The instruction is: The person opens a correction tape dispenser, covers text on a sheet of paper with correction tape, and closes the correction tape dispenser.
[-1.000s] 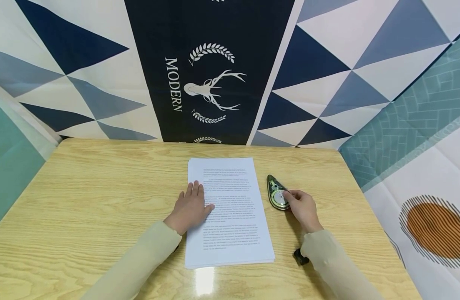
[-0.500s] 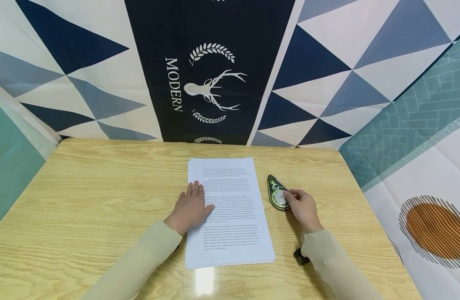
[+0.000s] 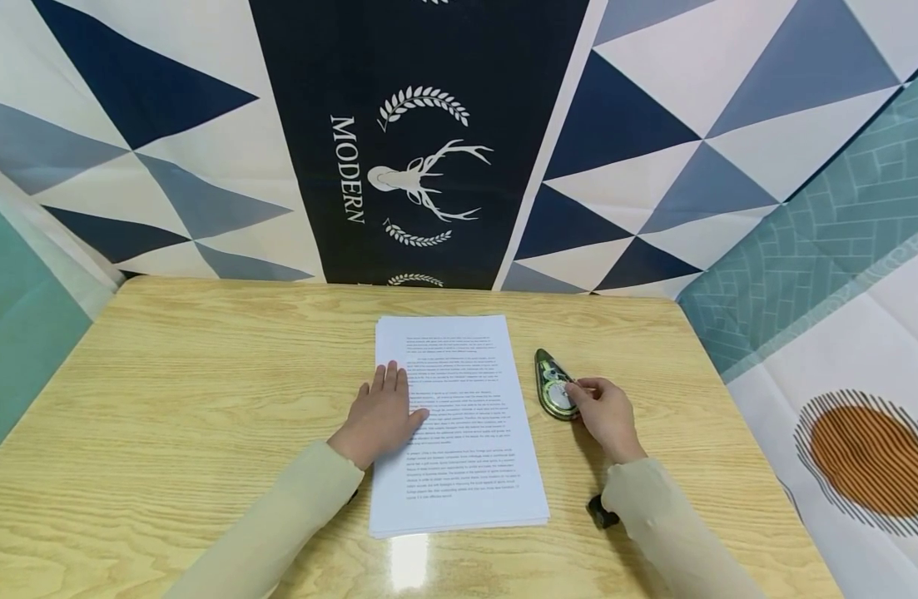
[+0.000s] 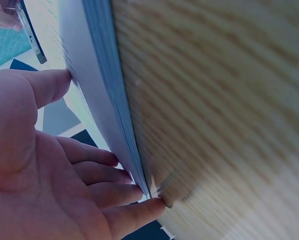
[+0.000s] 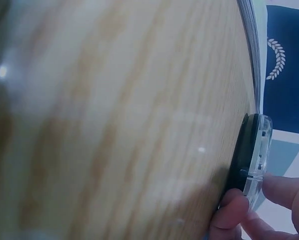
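Note:
A stack of printed paper (image 3: 459, 433) lies on the wooden table in the head view, its sheet edges (image 4: 109, 75) showing in the left wrist view. My left hand (image 3: 379, 416) rests on the stack's left side, fingers straight, fingertips (image 4: 134, 192) at the paper's edge. To the right of the stack is a teardrop-shaped correction tape (image 3: 554, 384), dark green with a clear top, its narrow end pointing away from me. My right hand (image 3: 604, 416) pinches its wide end. In the right wrist view the thumb touches the clear side (image 5: 254, 185) and curled fingers hold the dark side.
The wooden table (image 3: 204, 399) reaches back to a patterned cloth backdrop (image 3: 429, 150). On the right hangs cloth with an orange spot (image 3: 874, 457). A black wrist device (image 3: 601, 512) sits under the right sleeve.

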A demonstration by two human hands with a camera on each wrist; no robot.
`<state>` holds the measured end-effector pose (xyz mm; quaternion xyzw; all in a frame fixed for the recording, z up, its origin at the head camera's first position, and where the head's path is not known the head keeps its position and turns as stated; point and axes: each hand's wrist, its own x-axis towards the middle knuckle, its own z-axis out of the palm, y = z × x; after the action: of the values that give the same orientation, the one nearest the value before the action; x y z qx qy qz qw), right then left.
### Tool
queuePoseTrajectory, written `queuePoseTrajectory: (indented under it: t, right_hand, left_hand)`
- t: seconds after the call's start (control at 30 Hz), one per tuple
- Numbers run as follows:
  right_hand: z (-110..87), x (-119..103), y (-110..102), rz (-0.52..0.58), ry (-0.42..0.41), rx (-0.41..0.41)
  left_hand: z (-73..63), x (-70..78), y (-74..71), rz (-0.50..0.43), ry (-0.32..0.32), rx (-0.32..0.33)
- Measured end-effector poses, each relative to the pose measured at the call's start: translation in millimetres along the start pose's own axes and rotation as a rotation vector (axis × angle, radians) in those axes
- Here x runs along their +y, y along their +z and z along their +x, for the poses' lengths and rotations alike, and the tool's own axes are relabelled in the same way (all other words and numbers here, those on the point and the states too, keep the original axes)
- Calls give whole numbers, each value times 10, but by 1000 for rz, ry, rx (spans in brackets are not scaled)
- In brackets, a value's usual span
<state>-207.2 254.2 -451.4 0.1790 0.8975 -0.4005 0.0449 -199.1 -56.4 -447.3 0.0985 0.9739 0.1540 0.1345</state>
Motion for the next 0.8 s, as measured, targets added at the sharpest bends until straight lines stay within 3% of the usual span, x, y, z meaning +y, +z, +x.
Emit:
queuePoseTrajectory:
  t: [0.57, 0.8]
  right_hand:
    - [-9, -6, -36, 64, 6, -13]
    - [-35, -71, -46, 40, -39, 34]
  left_hand:
    - [56, -28, 17, -9, -2, -7]
    - [28, -36, 8, -47, 15, -6]
